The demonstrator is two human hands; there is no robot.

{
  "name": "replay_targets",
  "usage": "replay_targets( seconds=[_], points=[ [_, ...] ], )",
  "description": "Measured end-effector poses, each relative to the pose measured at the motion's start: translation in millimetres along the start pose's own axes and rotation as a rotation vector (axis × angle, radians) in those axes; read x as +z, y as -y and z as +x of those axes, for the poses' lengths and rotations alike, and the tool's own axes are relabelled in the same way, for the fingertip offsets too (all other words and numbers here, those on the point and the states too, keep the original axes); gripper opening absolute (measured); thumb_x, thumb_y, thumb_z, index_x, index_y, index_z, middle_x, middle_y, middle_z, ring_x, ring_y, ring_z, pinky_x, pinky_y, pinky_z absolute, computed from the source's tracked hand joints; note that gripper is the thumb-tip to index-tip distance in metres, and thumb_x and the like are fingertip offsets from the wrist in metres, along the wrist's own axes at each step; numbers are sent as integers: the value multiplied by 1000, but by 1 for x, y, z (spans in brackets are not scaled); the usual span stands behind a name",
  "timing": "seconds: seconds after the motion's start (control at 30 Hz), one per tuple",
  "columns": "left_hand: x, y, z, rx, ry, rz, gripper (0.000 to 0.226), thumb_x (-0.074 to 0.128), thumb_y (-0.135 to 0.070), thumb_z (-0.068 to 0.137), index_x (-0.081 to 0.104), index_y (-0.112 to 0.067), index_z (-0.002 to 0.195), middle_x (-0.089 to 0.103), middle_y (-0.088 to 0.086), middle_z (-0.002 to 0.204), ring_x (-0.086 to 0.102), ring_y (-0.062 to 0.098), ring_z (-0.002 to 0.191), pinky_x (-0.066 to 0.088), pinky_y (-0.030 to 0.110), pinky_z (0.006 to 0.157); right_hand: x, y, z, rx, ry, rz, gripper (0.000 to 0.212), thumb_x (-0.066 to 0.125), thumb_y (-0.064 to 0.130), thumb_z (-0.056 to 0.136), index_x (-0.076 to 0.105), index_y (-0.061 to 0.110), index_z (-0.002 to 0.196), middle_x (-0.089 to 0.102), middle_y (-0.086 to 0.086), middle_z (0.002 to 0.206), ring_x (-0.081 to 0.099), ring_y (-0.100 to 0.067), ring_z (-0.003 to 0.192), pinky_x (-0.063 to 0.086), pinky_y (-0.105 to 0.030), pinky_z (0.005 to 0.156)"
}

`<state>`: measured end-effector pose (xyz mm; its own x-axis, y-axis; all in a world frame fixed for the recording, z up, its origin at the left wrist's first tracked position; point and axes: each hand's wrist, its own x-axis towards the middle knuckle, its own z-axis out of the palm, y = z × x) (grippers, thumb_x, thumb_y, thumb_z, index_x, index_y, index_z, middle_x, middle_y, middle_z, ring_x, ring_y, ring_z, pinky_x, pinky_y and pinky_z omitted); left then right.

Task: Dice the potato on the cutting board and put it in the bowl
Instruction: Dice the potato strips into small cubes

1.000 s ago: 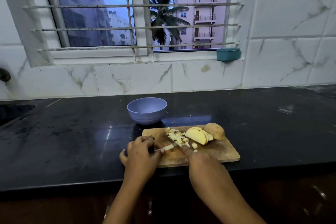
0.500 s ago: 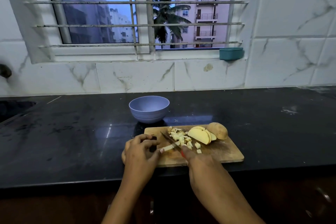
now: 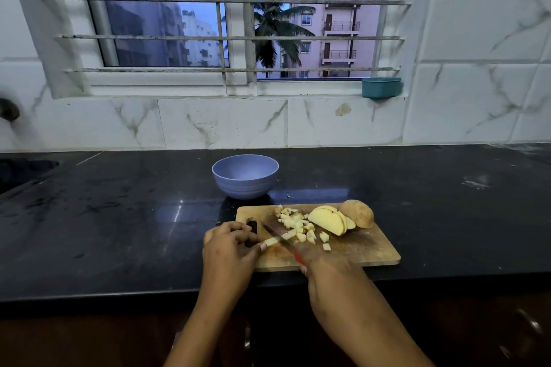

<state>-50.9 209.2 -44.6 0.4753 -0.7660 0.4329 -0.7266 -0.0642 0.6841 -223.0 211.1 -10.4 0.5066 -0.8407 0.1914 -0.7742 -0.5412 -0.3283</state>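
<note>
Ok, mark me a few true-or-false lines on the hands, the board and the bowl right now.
1. The right hand grips a knife over the cutting board. True.
2. The bowl stands on the cutting board. False: it stands on the counter, behind the board.
3. The left hand holds a potato strip at the blade. True.
4. All the potato is diced. False: slices and an end piece lie uncut at the board's right.
</note>
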Motion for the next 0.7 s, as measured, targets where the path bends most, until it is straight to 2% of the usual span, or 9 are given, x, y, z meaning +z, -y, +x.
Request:
replay_targets(
  seconds=[0.13, 0.23, 0.27, 0.37, 0.53, 0.7],
  points=[
    [-1, -1, -1, 20, -16, -11, 12, 76, -26, 77, 76, -21, 88, 55, -13, 105, 39, 13, 114, 27, 21, 87, 7, 2, 0, 7, 33, -17, 54, 40, 15, 100, 23, 34, 147, 57, -2, 113, 57, -20, 103, 42, -29, 72],
    [-2, -3, -2, 19, -18, -17, 17, 77, -26, 76, 75, -23, 93, 53, -14, 103, 38, 13, 114, 25, 17, 86, 4, 0, 3, -4, 9, -11, 52, 41, 13, 99, 28, 34, 145, 53, 6, 92, 54, -15, 86, 40, -27, 67],
    [-3, -3, -3, 13, -19, -19, 19, 78, -26, 75, 75, -23, 93, 53, -13, 103, 38, 13, 113, 26, 17, 85, 2, 0, 3, 2, -4, -3, 54, 40, 12, 98, 28, 35, 146, 53, 6, 92, 54, -15, 86, 40, -27, 68],
    [-6, -3, -5, -12, -24, -45, 12, 80, -26, 72, 74, -23, 83, 55, -12, 100, 40, 12, 109, 29, 18, 81, -3, 0, 2, 8, -52, 15, 62, 39, 8, 97, 21, 36, 150, 59, 1, 114, 56, -17, 102, 41, -27, 75],
    [-5, -1, -4, -12, -30, -55, 7, 80, -22, 73, 74, -23, 77, 55, -15, 92, 43, 12, 104, 29, 20, 79, 1, 9, -4, 0, 32, 0, 59, 41, 14, 99, 19, 35, 150, 54, -1, 124, 55, -20, 110, 46, -32, 86],
    [-5, -1, -4, -20, -29, -87, 8, 81, -20, 72, 74, -24, 73, 55, -16, 89, 43, 11, 101, 30, 20, 78, 3, 9, 1, 7, 65, -38, 61, 41, 12, 99, 19, 34, 150, 54, -2, 125, 54, -21, 112, 46, -32, 84]
  ],
)
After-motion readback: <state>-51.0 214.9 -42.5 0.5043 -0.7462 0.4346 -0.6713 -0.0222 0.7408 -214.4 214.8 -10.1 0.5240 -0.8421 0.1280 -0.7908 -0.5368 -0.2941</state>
